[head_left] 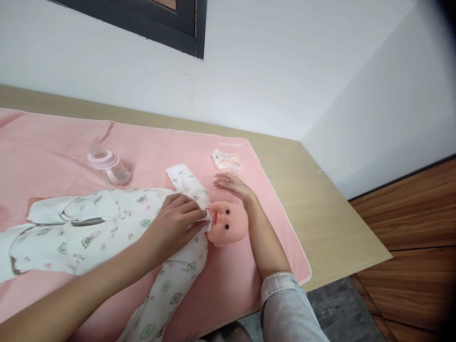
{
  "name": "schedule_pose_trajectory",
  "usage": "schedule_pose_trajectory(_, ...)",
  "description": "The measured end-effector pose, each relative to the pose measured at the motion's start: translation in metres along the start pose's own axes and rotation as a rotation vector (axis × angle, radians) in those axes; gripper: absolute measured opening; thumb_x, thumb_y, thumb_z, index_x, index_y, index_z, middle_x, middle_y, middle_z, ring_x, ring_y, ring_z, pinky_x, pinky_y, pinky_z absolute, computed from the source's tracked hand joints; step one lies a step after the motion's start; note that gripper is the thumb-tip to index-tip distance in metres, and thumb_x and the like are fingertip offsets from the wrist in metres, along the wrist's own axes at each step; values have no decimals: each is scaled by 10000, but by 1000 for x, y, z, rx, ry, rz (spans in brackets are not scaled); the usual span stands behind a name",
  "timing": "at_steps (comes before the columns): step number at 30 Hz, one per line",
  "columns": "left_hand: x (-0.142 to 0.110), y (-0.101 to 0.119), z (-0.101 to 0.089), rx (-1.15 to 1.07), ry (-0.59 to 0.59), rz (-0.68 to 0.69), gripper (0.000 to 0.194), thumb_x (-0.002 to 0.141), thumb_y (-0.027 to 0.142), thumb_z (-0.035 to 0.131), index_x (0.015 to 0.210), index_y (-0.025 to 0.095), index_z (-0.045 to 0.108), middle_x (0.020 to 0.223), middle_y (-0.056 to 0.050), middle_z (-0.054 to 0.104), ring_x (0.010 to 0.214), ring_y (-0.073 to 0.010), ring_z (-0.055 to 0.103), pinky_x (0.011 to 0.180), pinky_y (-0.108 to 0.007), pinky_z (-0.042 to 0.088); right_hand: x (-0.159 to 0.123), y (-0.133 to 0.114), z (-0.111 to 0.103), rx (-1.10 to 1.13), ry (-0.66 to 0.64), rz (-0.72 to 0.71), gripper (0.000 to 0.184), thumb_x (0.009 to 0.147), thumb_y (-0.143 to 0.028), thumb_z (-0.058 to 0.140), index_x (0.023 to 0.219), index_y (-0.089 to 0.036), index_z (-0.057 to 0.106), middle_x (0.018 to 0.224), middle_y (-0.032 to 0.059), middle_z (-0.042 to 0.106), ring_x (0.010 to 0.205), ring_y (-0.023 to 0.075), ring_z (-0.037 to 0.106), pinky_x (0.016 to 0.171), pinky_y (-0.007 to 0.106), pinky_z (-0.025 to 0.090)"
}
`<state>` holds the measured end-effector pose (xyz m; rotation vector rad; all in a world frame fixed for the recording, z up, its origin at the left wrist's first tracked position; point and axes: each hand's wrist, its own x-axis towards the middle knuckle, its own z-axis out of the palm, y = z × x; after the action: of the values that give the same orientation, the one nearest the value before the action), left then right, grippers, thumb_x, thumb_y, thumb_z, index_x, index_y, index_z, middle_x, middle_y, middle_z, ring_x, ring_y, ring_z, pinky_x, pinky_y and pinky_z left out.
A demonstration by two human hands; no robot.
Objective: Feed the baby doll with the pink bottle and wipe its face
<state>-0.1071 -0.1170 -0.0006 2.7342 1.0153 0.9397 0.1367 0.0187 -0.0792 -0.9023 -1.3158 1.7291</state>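
A baby doll (pixel 228 223) lies on its back on the pink mat (pixel 213 294), head to the right, dressed in a white printed romper (pixel 133 209). My left hand (pixel 180 221) is over the doll's upper chest, its fingers closed on a small white cloth (pixel 205 219) at the chin, just below the mouth. Whether this cloth is separate from the romper's collar, I cannot tell. Beyond the doll's head, my right hand (pixel 233 184) rests on the mat with fingers stretched out and nothing in them. Its forearm curves around the top of the head.
A pink-lidded baby bottle (pixel 109 166) lies on the mat beyond the doll's legs. Near the mat's far right corner is a clear plastic packet (pixel 227 159). The wooden tabletop (pixel 302 190) extends right, past the mat. A white wall (pixel 249 71) stands behind.
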Motion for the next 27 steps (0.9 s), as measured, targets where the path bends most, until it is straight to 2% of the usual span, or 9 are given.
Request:
schedule_pose_trajectory(10, 0, -1, 1, 66, 67, 31, 150, 953, 202, 489, 906, 189, 631, 798, -13, 650, 794, -191, 545, 832, -377, 393, 1, 0, 0, 24, 14, 15, 476, 666, -313, 817, 1081, -182, 624, 958, 50, 714, 994, 159, 660, 1059, 379, 457)
schedule_pose_trajectory(22, 2, -1, 5, 90, 76, 9, 221, 969, 164, 420, 980, 217, 634, 883, -21, 678, 836, -188, 558, 836, -369, 398, 1, 0, -1, 35, 14, 15, 441, 728, -350, 772, 1100, -169, 616, 962, 57, 700, 1004, 165, 658, 1079, 398, 450)
schedule_pose_trajectory(27, 2, -2, 5, 80, 75, 33, 243, 933, 91, 424, 999, 212, 624, 899, -15, 679, 845, -190, 566, 839, -368, 396, 1, 1, -2, 38, 19, 16, 436, 726, -363, 773, 1087, -173, 621, 963, 57, 704, 1004, 173, 662, 1087, 416, 441)
